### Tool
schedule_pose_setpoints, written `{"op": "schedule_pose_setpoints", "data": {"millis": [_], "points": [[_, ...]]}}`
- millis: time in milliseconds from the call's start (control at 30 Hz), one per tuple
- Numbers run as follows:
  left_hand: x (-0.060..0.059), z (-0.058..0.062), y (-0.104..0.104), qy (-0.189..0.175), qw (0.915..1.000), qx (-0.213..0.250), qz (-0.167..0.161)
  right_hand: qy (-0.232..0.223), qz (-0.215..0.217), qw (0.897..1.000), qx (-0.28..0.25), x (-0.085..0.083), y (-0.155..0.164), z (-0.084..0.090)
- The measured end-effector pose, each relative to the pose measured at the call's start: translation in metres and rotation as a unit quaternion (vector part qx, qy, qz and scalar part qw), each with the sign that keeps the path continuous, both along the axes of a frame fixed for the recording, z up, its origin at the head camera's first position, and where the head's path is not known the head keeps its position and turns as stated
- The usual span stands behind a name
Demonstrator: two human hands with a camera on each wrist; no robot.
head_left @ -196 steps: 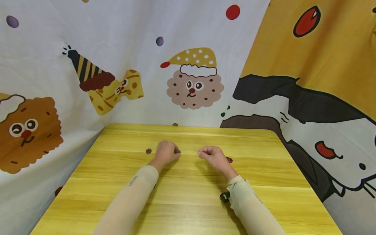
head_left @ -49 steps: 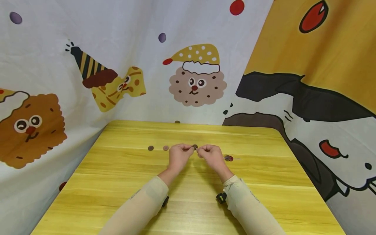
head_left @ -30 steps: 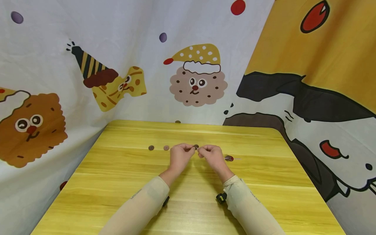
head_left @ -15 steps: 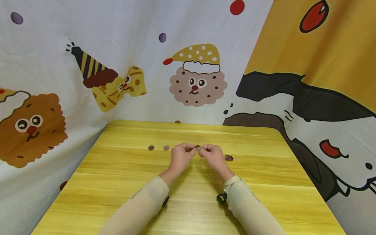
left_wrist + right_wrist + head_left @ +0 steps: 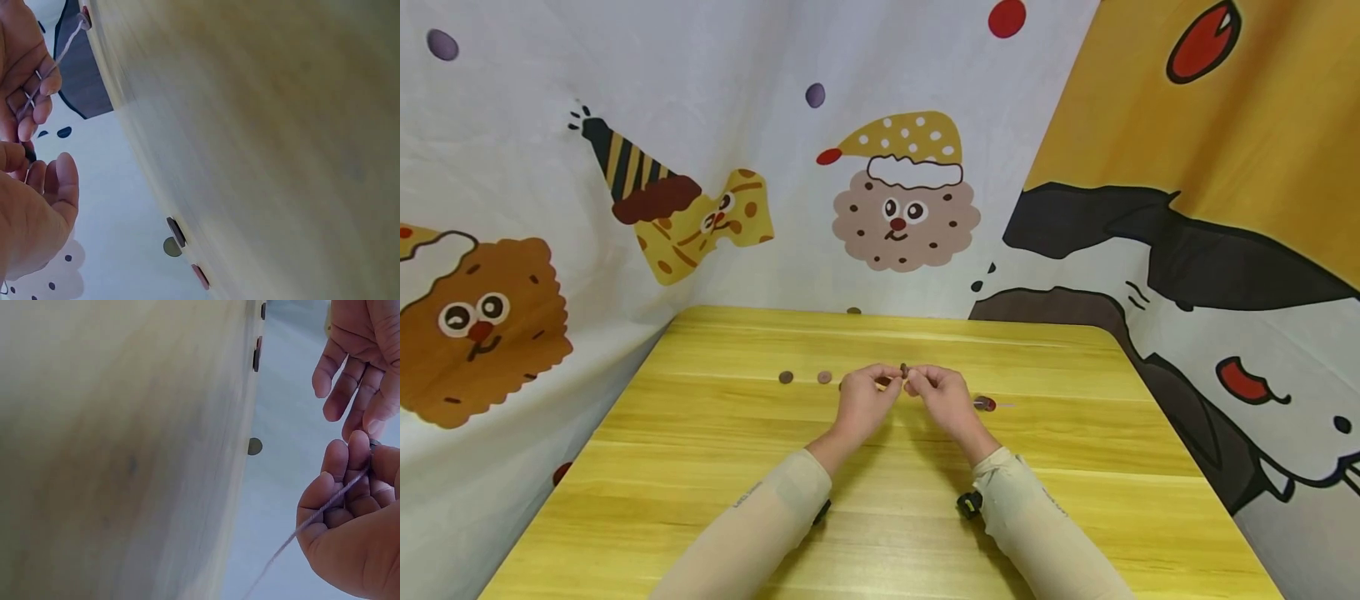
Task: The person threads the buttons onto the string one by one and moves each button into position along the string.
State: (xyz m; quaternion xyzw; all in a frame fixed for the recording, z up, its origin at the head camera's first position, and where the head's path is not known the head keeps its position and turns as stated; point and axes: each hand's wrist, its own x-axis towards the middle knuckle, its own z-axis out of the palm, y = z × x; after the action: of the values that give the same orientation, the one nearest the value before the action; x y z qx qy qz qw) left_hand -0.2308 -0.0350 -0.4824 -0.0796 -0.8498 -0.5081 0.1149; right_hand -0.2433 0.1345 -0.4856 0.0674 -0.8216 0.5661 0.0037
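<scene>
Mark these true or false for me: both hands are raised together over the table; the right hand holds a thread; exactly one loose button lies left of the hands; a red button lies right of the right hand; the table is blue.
1. Both hands meet over the table: true. The left hand and right hand are close together above the table.
2. The right hand holds a thread: true.
3. Exactly one loose button lies to the left: false. Two lie there, one button and a second button.
4. A red button lies right of the right hand: true.
5. The table is blue: false, it is yellow wood.
</scene>
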Motion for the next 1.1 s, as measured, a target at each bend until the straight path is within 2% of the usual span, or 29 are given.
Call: {"op": "schedule_pose_setpoints", "data": {"millis": [167,367,467,733,967,1100], "points": [[0.0009,0.0009,0.0005,0.014,0.9997,-0.020,0.009,0.020,0.014,1.000,0.014,-0.0007,0.0015,-0.0009],[0.0021,0.0011,0.0004,-0.010,0.9999,0.009,0.000,0.039,0.016,0.999,0.032,0.0007,0.0022,-0.0012],[0.0012,0.0011,-0.0003,-0.012,0.9996,0.022,0.009,0.039,0.018,0.999,0.031,0.0016,0.0020,-0.0005],[-0.0010,0.0016,-0.0013,0.025,0.9995,-0.003,0.019,0.025,0.027,0.999,0.021,0.0027,0.0021,-0.0002],[-0.0002,0.0017,-0.0013,0.017,0.9996,-0.004,0.023,0.019,0.028,0.999,0.019,0.0021,0.0019,0.0006],[0.0010,0.0015,-0.0007,0.009,0.9995,-0.026,0.018,0.012,0.027,0.999,0.014,0.0020,0.0021,0.0007]]}}
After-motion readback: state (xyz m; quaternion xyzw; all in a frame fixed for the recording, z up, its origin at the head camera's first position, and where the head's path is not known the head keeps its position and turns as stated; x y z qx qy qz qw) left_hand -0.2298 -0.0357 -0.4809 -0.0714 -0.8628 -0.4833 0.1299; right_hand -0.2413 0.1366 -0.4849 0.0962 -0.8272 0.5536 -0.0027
